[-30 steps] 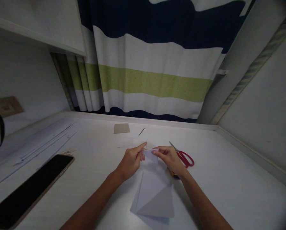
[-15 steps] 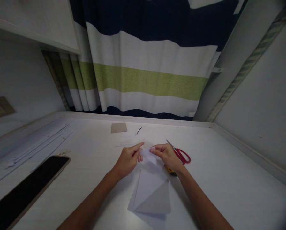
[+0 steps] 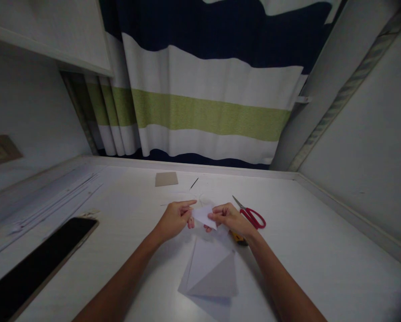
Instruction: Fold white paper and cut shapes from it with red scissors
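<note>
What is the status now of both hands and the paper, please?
Left hand and right hand both pinch the small white paper piece above the desk. Folded sheet lies below. Red scissors beside right hand, apart.

Both forearms are coming up from the bottom edge and angling in toward each other, so the hands are meeting near the middle. The left hand (image 3: 174,218) is sitting knuckles-up with the index finger stretched out to the right, the other fingers curling under and the thumb tucking in below. The right hand (image 3: 230,218) is facing it, fingers bent and bunching toward the thumb in a pinch, back of the hand turning up and to the right. Fingertips of the two hands are sitting just beside each other, not quite touching. Both wrists are looking pretty straight, sleeves nowhere, arms bare.
</note>
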Tool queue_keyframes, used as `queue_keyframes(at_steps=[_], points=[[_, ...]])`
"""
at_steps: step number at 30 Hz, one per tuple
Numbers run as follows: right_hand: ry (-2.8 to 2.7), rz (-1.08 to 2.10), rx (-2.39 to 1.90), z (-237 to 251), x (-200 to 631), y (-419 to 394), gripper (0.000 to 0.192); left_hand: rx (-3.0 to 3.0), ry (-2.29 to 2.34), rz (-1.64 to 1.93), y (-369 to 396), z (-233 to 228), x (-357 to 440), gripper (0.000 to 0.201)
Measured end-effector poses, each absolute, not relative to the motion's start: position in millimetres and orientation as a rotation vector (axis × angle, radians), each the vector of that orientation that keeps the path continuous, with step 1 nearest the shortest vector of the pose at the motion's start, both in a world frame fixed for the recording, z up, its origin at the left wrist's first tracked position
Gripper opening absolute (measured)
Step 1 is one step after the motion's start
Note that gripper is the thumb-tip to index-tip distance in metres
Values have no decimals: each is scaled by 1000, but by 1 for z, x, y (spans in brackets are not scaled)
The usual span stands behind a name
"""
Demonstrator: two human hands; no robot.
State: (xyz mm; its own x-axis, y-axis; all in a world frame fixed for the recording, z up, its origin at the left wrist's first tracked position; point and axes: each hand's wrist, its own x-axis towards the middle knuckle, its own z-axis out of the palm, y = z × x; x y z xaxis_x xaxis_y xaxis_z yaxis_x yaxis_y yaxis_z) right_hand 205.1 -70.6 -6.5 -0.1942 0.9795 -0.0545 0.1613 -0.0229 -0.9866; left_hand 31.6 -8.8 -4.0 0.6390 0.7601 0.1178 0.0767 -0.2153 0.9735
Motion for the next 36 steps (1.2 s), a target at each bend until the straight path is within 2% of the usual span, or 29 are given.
queue_keyframes(at_steps=[5,19,25,31,36], points=[[-1462,1453,-1273,-13,207,-68,34,1661,739,719,-4,-5,29,44],[-1451,1583,-1117,-10,209,-70,17,1540,752,713,-6,9,23,42],[-1538,1434,-1278,-14,212,-73,9,1476,822,912,12,15,3,37],[-1480,1013,-1326,-11,201,-67,30,1544,788,812,12,8,10,42],[-1436,1140,-1204,-12,179,-68,39,1586,786,746,0,5,23,43]])
